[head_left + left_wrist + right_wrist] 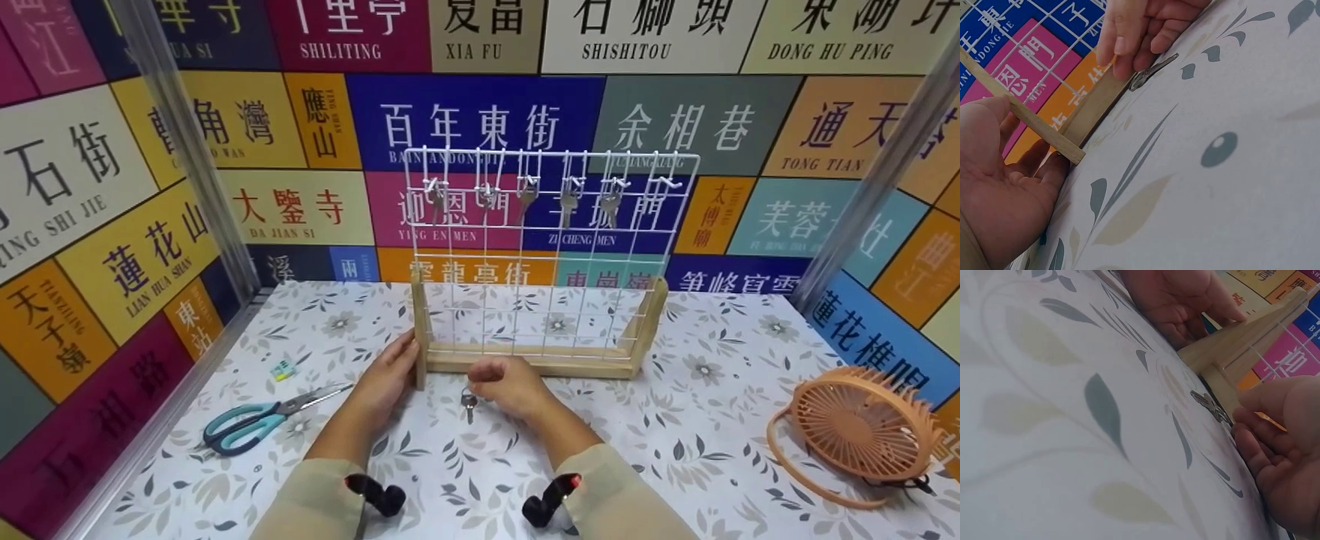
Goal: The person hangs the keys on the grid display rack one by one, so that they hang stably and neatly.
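Observation:
A white wire grid rack [559, 226] in a wooden stand [536, 367] stands upright on the table. Several keys hang from hooks along its upper part, among them a key [569, 199] near the middle; the rightmost hook [664, 182] holds no key. My left hand [388, 373] grips the stand's left wooden leg [1044, 128], with some fingers behind it. In front of the stand's lower bar, my right hand [512, 385] pinches a key ring with a key [469, 406] on it. In the right wrist view the key [1207, 404] is low over the tabletop.
Teal-handled scissors [251, 427] lie at the left of the table, beside a small green and yellow item [283, 370]. An orange fan [862, 427] stands at the right. Behind are sign-covered walls with clear posts [199, 161] at the corners.

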{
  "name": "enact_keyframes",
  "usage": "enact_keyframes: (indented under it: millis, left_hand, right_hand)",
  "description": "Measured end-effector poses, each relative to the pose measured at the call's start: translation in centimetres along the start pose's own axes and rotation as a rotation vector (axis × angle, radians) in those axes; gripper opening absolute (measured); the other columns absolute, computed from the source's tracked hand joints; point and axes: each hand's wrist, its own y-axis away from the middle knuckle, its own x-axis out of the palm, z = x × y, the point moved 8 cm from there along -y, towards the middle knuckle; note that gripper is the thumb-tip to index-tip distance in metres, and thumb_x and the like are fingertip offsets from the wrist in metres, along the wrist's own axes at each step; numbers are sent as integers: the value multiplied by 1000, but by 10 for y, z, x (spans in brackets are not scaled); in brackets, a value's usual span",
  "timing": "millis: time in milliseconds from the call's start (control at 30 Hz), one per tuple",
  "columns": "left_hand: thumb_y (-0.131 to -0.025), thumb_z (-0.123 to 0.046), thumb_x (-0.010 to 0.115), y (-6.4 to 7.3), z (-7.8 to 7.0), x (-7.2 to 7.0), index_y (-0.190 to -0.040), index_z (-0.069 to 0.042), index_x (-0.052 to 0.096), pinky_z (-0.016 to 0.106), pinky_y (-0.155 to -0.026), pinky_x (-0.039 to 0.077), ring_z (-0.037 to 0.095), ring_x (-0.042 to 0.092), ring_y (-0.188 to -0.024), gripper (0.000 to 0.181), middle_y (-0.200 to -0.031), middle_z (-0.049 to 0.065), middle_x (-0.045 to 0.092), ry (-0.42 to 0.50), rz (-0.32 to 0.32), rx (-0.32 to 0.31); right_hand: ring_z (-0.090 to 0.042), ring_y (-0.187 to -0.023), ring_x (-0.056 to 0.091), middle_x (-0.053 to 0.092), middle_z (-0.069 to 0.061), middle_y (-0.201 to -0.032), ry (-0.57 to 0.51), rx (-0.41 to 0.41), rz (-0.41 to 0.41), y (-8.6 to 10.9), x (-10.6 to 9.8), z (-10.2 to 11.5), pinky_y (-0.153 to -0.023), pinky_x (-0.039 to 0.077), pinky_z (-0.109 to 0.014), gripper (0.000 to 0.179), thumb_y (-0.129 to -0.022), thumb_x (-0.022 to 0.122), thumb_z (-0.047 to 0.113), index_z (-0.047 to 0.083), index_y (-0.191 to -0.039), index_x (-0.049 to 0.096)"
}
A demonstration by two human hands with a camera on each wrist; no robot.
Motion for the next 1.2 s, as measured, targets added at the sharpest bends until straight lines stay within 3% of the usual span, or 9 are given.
enact_keyframes:
  millis: [200, 433, 867, 1200]
  left_hand:
    - [-109, -51, 57, 0, 1, -1, -161, -40, 46, 47, -136, 26, 26, 36, -162, 54, -171, -2, 44, 28, 5, 21]
    - [-110, -48, 58, -1, 0, 0, -162, -36, 46, 49, -135, 27, 28, 39, -161, 55, -170, 1, 46, 45, 8, 49]
    - [-109, -50, 58, -3, 2, 0, -162, -39, 46, 48, -136, 26, 26, 37, -162, 56, -170, -1, 45, 45, -5, 18]
    - [-109, -50, 57, -1, 1, -1, -163, -37, 44, 49, -136, 25, 28, 36, -162, 57, -172, 0, 42, 32, 12, 38]
  right_hand:
    - [-17, -105, 71, 79, -6, -113, 130, -46, 50, 0, 4, 2, -98, 58, -34, 29, -91, 80, 9, 9, -120, 80]
    - [-15, -102, 68, 79, -4, -113, 204, -53, 62, 2, 7, 3, -96, 56, -35, 30, -89, 82, 11, 14, -119, 80]
    - [-13, -95, 66, 77, -6, -107, 188, -70, 58, 2, 8, 8, -89, 56, -31, 33, -86, 83, 5, 9, -118, 79]
    - [-11, -85, 67, 77, -7, -98, 67, -20, 12, 3, 1, 3, -77, 55, -21, 25, -92, 78, 1, 4, -116, 80]
